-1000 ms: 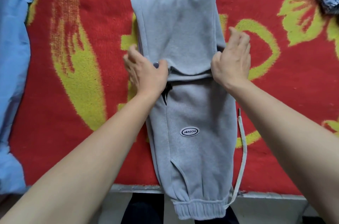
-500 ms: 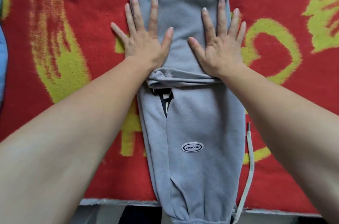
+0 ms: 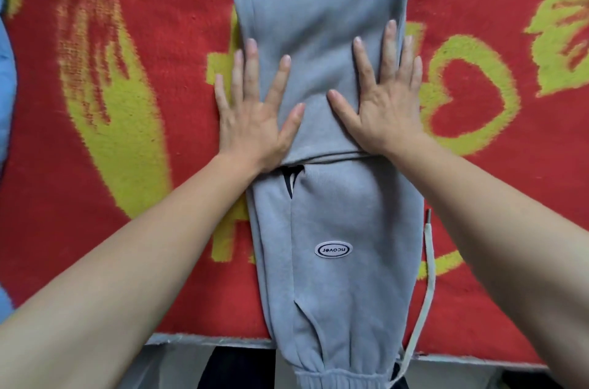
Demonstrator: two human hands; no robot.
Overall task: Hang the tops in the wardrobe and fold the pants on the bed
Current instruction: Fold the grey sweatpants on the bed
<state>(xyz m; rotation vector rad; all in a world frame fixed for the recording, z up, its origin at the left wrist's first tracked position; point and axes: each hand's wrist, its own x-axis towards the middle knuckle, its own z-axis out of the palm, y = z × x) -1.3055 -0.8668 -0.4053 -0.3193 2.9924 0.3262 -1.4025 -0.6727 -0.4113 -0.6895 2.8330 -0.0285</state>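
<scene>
Pants (image 3: 344,213) of grey fleece lie lengthwise on the bed's red and yellow blanket (image 3: 127,165), their far part doubled back over itself so that a second layer ends in an edge across the middle of the garment. The left hand (image 3: 251,121) lies flat on the left side of that doubled layer, its outer fingers (image 3: 237,70) reaching past the pants' edge onto the blanket. The right hand (image 3: 385,108) lies flat on the right side of the same layer. Both hands have their fingers straight and spread, pressing down and grasping nothing. On the single layer nearer the person sits an oval logo patch (image 3: 333,250). A white drawstring (image 3: 427,277) trails along the right edge of the pants. The ribbed cuff (image 3: 341,380) hangs past the bed's near edge (image 3: 191,339). Well to the left of the pants, a blue garment (image 3: 4,85) shows at the frame's border.
</scene>
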